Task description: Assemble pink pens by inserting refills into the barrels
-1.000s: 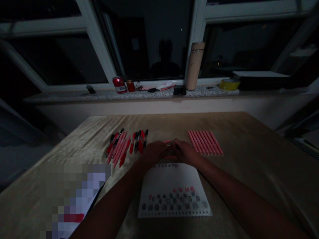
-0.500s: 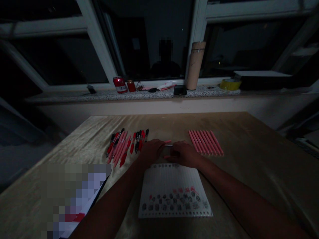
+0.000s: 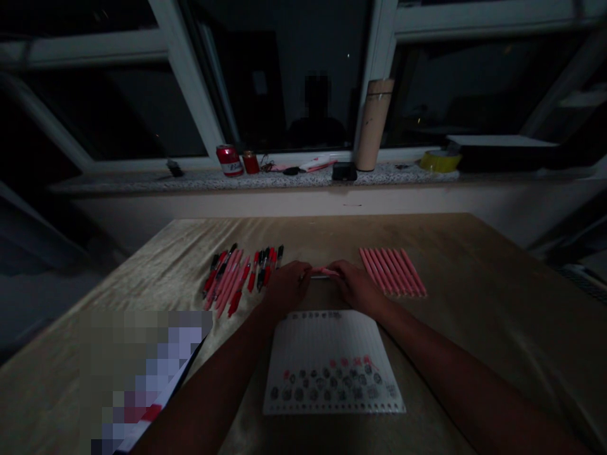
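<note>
Beyond the top edge of a lined notepad, my left hand and my right hand face each other. Between their fingertips runs a slim pink pen, each hand pinching one end. A pale, thin strip shows just under it; whether it is part of the pen is too dark to tell. Left of my left hand lie red and black pens and a looser pile of pink, red and black pens. To the right of my right hand, several pink pens lie side by side in a neat row.
A cloth-covered table carries everything. At the lower left is a blurred-out flat item. On the windowsill behind stand a red can, a small red jar, a tall tan flask and a yellow tape roll.
My right hand has moved up and turned; the pink piece it held lower down now meets the pink piece in my left hand. The laid-out pens and notepad stay put.
</note>
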Available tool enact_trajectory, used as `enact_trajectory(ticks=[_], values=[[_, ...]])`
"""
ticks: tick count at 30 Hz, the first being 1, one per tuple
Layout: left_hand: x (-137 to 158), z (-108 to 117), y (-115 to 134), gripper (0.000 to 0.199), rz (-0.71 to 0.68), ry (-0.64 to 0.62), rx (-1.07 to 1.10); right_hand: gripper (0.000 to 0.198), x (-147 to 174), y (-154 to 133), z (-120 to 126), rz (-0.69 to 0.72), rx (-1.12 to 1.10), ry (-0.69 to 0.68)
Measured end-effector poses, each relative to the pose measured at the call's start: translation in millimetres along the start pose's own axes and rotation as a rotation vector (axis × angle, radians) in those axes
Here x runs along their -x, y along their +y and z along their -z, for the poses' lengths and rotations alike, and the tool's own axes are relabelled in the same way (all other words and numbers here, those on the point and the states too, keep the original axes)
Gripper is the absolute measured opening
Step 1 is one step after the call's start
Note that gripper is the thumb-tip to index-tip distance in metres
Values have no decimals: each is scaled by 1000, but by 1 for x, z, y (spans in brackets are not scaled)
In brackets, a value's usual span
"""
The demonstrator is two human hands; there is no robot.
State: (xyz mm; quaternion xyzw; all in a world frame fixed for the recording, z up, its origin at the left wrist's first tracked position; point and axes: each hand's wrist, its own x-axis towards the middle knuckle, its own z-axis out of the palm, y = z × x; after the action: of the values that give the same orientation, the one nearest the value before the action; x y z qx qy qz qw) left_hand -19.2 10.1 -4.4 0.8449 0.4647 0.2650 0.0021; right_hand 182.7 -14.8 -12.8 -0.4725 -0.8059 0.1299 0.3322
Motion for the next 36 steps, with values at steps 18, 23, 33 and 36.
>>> enact_trajectory(ticks=[18, 23, 33, 36], values=[[1, -1, 0, 23, 15, -15, 9, 19, 1, 4, -1, 55, -143, 114], [2, -1, 1, 22, 8, -8, -10, 18, 1, 2, 1, 50, -126, 117], [2, -2, 2, 21, -44, -17, -40, 24, 2, 1, -1, 99, -124, 112], [3, -4, 2, 21, -49, -14, -13, 25, 2, 2, -3, 83, -112, 112]])
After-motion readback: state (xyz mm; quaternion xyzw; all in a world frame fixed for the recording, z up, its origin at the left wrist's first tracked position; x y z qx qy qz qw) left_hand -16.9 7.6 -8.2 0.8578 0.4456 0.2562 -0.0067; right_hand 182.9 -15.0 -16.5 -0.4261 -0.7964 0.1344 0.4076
